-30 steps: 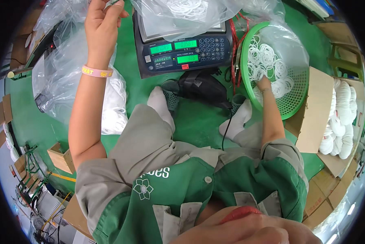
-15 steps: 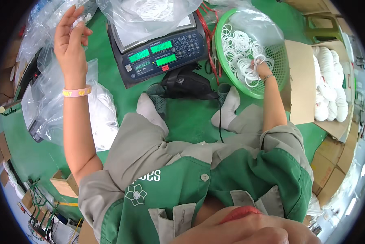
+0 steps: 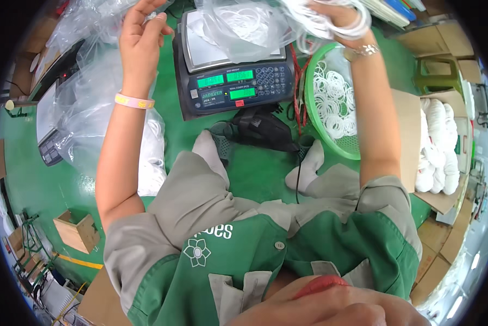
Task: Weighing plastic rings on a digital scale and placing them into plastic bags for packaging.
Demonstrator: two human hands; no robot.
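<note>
My right hand (image 3: 339,13) is raised at the top edge, closed around a bunch of white rings (image 3: 308,20) that hang from its fingers, partly cut off by the frame. Below it stands a green plastic basket (image 3: 312,108) with many more white rings, a clear bag lying over its far side. My left hand (image 3: 140,35) is up at the top left, fingers bent, with a small white bit between thumb and fingers that I cannot make out. Between the hands, a clear plastic bag (image 3: 244,46) of white rings lies on a counting scale (image 3: 235,87) with lit green displays.
Clear plastic bags (image 3: 91,108) with white contents lie at left, beside a second scale (image 3: 51,149). A cardboard box (image 3: 399,130) of white bundles (image 3: 439,146) stands at right. A black bag (image 3: 263,127) lies between my feet; red cords (image 3: 297,87) run beside the scale.
My right hand has come up out of the basket with a bunch of rings and moved left towards the scale. My left hand has moved right and up. The view has shifted slightly.
</note>
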